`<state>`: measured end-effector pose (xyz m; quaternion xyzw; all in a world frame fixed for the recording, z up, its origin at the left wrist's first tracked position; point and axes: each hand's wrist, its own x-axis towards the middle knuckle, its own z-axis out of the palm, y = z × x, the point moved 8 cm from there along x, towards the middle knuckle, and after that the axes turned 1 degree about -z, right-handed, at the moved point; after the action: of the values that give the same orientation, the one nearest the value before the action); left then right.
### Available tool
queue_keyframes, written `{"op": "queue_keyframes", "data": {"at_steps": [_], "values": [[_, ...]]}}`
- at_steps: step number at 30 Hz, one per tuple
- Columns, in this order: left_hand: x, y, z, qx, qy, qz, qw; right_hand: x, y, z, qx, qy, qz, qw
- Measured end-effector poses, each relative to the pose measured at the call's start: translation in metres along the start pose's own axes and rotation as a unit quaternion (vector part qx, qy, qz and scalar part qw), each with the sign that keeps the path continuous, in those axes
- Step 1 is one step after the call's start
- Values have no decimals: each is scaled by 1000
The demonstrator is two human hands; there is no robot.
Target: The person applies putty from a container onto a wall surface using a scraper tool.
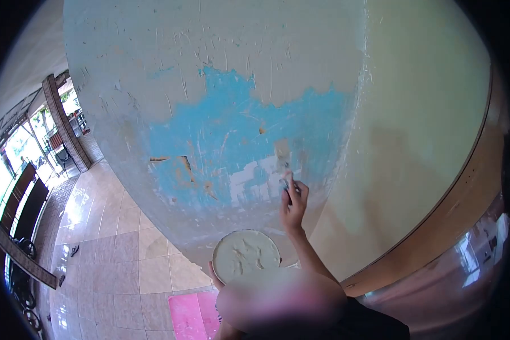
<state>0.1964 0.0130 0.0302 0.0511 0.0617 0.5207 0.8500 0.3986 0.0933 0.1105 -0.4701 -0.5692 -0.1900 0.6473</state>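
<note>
My right hand [295,203] is closed around the handle of a putty knife [283,153], with its blade up against the wall. Behind the blade is a bare blue patch [221,119] with ragged edges, and whitish putty [254,180] is smeared on its lower part. Lower down, my left hand [214,276] supports a round container [246,255] of pale putty from its left side. The putty's surface has several ridges and dents. Most of the left hand's fingers are hidden behind the container, and a blur covers the area just below it.
Small cracks and chips [187,168] mark the blue patch. To the right, a pale green wall [413,153] meets this one at a corner, with a brown wooden edge [430,226] beyond. A pink sheet [191,315] lies on the tiled floor [107,255]; benches [31,204] stand far left.
</note>
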Motion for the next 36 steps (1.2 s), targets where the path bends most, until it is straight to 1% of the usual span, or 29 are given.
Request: {"op": "queue_keyframes", "data": {"at_steps": [2,3,4,5,6,8,10,12,13,14,16,17,18,20,22,24,25,26,28,29,30,32,33,35,36], "values": [[0,4,-2,-4,-5,-2,1000,-13,-21,-25,53,41,12,998],[-1,6,-3,-10,-10,-3,1000,-19,-31,-36,52,38,16,998],[-4,8,-5,-11,-3,-5,1000,-31,-19,-37,193,-3,166,967],[-5,10,-4,-14,-9,-8,1000,-47,-13,-33,323,-42,309,893],[-5,11,-2,-16,-17,-11,1000,-48,-20,-43,319,-43,313,893],[-8,14,3,-19,-20,-13,1000,-53,-36,-48,454,-57,375,806],[-8,18,1,-21,-19,-13,1000,-45,-66,-61,462,-67,383,797],[-4,22,-8,-58,-18,0,998,-56,-77,-68,473,-93,468,741],[-6,22,-8,-61,-9,1,998,-61,-80,-72,470,-106,491,726],[-6,22,-5,-63,-16,-5,998,-67,-80,-78,468,-108,498,722],[-6,23,-2,-68,-17,-6,997,-72,-85,-87,439,-145,460,758],[-8,22,1,-81,-27,-13,996,-72,-91,-94,425,-136,462,767],[-7,20,4,-95,-40,-18,995,-73,-94,-98,424,-141,466,764],[-7,17,4,-96,-44,-18,994,-69,-98,-113,349,-201,414,817],[-8,13,6,-95,-45,-18,994,-61,-101,-121,365,-203,424,804],[-7,9,4,-88,-19,-25,996,-54,-101,-125,298,-240,450,807],[-7,8,3,-87,-13,-23,996,-52,-97,-129,255,-259,443,820],[-7,4,2,-77,-11,-36,996,-47,-96,-133,256,-260,447,817],[-7,0,2,-66,-9,-49,997,-42,-94,-135,151,-365,460,795],[-8,-3,1,-82,-7,-54,995,-31,-94,-137,101,-375,415,822],[-9,-6,2,-98,-6,-60,993,-24,-92,-139,101,-374,415,823],[-11,-10,2,-99,-9,-71,992,1,-101,-137,91,-401,287,865],[-12,-12,3,-100,-12,-81,992,11,-101,-138,90,-401,286,866],[-10,-16,2,-96,-20,-87,991,20,-97,-138,19,-453,301,839],[-11,-18,4,-92,-24,-93,991,28,-97,-140,19,-453,301,839]]}}
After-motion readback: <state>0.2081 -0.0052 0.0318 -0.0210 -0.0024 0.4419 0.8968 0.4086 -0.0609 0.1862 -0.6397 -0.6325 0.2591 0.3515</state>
